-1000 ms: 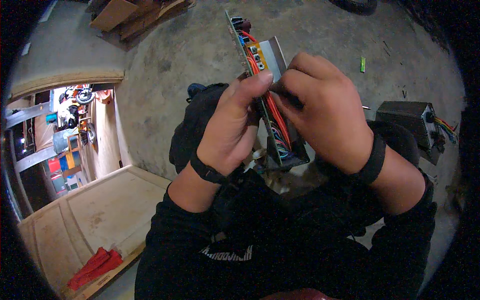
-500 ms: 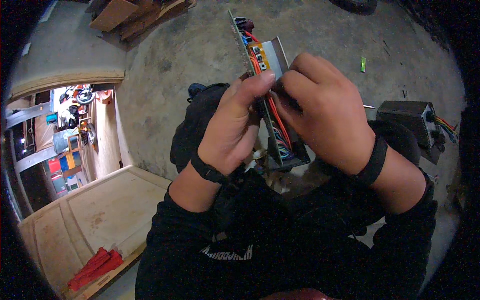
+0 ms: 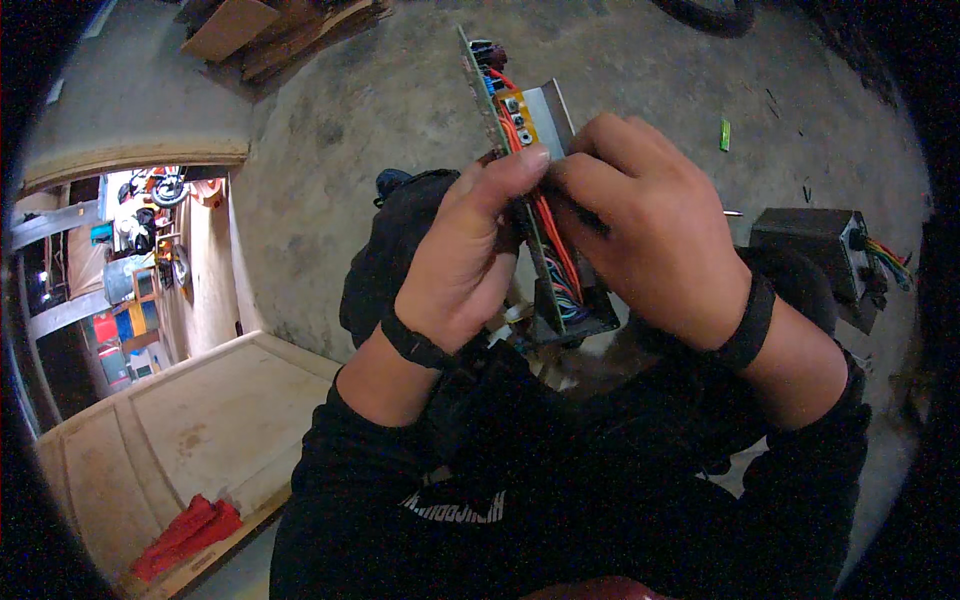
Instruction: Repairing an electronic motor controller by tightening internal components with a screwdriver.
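My left hand (image 3: 460, 240) grips a circuit board (image 3: 478, 90) by its edge, thumb lying across the front. Red wires (image 3: 558, 240) run along the board, and a bundle of multicoloured wires (image 3: 568, 298) sits at its near end. A bent metal plate (image 3: 546, 115) stands off the board beside a yellow strip (image 3: 516, 118) with small screws. My right hand (image 3: 650, 220) is closed, its fingertips pressed in beside the plate and red wires. What those fingertips hold is hidden behind the hand.
A black metal box (image 3: 805, 240) with coloured wires (image 3: 888, 258) rests on the concrete floor at right. A green packet (image 3: 725, 135) lies beyond it. At left, a red cloth (image 3: 190, 535) lies on a wooden panel (image 3: 220, 420). Wood pieces (image 3: 290, 40) are at the far left.
Almost nothing differs. The board and both hands hold nearly the same place, with the right fingers shifted very slightly against the plate.
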### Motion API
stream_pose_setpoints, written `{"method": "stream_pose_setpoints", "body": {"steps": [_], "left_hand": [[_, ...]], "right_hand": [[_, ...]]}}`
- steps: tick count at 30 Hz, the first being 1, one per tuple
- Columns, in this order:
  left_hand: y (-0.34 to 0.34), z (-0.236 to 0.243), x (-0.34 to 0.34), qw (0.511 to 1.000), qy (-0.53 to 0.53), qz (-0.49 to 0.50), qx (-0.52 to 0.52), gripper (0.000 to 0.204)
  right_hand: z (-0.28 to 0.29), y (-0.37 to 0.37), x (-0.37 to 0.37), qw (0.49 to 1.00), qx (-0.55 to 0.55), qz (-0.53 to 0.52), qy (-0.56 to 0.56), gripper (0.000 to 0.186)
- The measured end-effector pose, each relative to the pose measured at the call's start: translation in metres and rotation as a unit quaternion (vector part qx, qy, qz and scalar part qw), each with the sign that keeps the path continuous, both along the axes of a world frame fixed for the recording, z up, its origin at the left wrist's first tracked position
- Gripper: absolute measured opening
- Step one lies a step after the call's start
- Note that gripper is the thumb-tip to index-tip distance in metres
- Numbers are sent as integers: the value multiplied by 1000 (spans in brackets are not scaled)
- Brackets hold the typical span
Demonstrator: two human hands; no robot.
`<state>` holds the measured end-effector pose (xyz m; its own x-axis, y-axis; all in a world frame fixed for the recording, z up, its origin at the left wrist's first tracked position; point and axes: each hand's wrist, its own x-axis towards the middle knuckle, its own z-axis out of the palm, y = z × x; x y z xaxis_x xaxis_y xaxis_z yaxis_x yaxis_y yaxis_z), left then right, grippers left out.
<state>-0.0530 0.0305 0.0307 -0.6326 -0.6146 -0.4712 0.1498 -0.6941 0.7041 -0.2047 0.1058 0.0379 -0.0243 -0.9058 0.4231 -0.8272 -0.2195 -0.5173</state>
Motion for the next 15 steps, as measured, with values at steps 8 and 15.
{"method": "stream_pose_setpoints", "body": {"steps": [8,15], "left_hand": [[-3,-4,0,999,6,-10,52,32],[-1,-1,-3,1000,2,13,19,31]], "right_hand": [[1,1,1,999,-12,-7,47,10],[-1,0,-1,998,-13,-11,65,11]]}}
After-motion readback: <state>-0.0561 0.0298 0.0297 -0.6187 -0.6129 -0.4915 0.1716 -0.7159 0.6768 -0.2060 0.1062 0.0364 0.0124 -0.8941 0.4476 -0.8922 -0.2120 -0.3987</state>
